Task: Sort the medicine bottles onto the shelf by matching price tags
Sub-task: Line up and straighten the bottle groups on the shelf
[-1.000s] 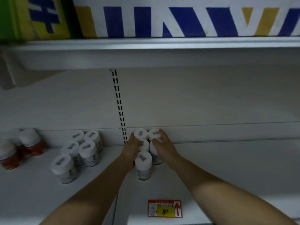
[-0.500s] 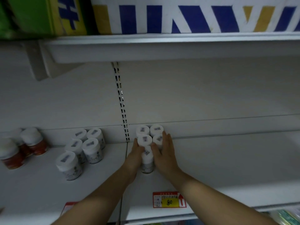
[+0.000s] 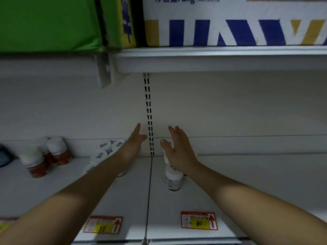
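My left hand (image 3: 133,145) and my right hand (image 3: 178,150) hover open, palms facing each other, above the white shelf (image 3: 247,183). A cluster of white-capped medicine bottles (image 3: 173,177) stands behind the red and yellow "80" price tag (image 3: 199,221), mostly hidden by my right hand. Another group of white-capped bottles (image 3: 104,151) stands left of the shelf seam, partly behind my left forearm, above a second price tag (image 3: 103,225). Neither hand holds anything.
Red-labelled bottles with white caps (image 3: 44,158) stand at the far left. A slotted upright (image 3: 148,114) runs up the back wall. The upper shelf (image 3: 212,57) carries a green pack (image 3: 47,23) and a white, blue and yellow box (image 3: 235,22).
Both hands have lifted off the bottle cluster behind the "80" tag and opened apart. The view has tilted, showing more of the upper shelf and a second price tag.
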Demonstrator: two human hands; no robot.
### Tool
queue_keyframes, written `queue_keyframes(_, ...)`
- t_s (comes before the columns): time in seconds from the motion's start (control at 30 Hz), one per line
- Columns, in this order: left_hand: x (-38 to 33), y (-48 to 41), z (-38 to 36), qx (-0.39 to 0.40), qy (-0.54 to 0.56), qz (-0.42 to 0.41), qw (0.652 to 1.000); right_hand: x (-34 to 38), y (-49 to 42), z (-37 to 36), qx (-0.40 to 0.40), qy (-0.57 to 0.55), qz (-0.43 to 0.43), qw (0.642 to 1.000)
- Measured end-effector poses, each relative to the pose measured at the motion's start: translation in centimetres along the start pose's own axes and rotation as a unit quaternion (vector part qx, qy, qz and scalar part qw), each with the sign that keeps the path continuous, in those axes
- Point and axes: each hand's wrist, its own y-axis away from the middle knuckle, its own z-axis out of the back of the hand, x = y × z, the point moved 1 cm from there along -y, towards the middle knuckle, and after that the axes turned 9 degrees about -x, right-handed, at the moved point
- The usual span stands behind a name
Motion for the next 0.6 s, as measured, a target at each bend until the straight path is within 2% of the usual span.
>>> queue_keyframes(0.13,0.3,-1.3,5.2,0.014,-0.103,-0.042,0.994,3.5,-0.3,-3.2,0.026,0.005,0.015,1.0)
queue_keyframes(0.33,2.9,-2.1,13.3,0.024,-0.187,-0.027,0.982,7.8,-0.2,-9.4,0.052,0.027,-0.018,0.998)
queue_keyframes(0.43,4.9,-2.1,16.2,0.031,-0.165,0.016,0.986,8.9,-0.1,-12.4,0.069,0.041,-0.039,0.996)
queue_keyframes(0.6,7.1,-1.8,16.9,0.041,-0.047,0.108,0.992,9.8,-0.1,-16.3,0.052,0.021,-0.101,0.993)
